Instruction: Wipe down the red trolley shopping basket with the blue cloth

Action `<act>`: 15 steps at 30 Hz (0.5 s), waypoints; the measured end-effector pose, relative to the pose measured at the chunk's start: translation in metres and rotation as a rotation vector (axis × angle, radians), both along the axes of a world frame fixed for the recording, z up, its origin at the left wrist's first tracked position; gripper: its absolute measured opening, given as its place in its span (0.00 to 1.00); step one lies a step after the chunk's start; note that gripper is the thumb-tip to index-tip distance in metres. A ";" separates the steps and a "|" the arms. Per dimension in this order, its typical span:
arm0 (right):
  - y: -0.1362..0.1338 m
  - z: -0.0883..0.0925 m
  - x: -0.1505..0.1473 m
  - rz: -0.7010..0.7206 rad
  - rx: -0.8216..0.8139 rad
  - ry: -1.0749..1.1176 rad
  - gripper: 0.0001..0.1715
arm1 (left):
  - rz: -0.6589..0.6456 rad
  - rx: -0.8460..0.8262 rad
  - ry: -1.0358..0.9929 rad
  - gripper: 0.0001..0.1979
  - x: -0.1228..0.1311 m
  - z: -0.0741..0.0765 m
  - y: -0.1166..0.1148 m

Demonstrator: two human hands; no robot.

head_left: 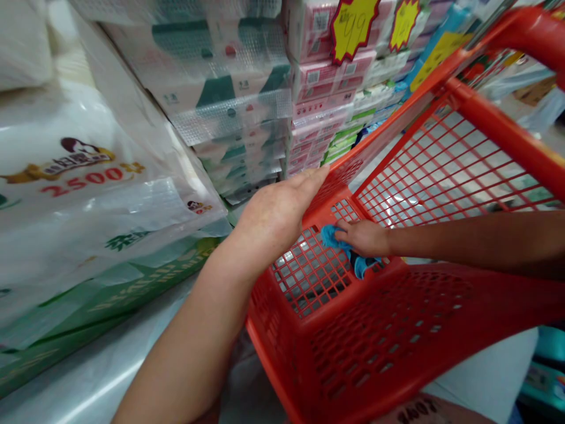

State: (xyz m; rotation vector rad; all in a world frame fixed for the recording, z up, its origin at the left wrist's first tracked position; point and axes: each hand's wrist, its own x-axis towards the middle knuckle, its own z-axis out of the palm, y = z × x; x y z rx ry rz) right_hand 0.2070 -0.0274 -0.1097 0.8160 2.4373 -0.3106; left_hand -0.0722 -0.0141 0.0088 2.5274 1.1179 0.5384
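A red plastic shopping cart [379,330] fills the middle and right, tilted in view. My left hand [282,203] grips its far left rim, fingers laid over the edge; the thumb side is partly hidden. Down inside the basket, my right hand [364,235] is closed on a bright blue cloth [333,235]. Part of the cloth hangs below the fingers, with a dark patch showing, against the basket's grid.
Plastic-wrapped tissue packs [212,76] are stacked beyond the cart, with pink packs [326,76] beside them. Yellow price tags [354,28] hang there. A large white printed bag [79,147] stands at left. The cart's red handle [529,35] crosses the upper right.
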 end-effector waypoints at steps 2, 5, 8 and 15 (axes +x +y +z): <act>-0.011 0.003 -0.003 0.158 -0.132 0.051 0.19 | -0.011 0.009 -0.012 0.33 0.000 0.000 0.000; -0.003 0.005 -0.002 0.062 -0.116 0.015 0.19 | -0.008 0.017 -0.026 0.32 0.000 -0.001 0.001; 0.024 0.004 0.009 -0.265 0.068 -0.130 0.21 | -0.006 0.026 -0.025 0.32 0.000 -0.001 0.000; 0.034 -0.011 0.006 -0.409 0.018 -0.262 0.18 | 0.005 0.009 -0.021 0.32 0.001 0.002 -0.001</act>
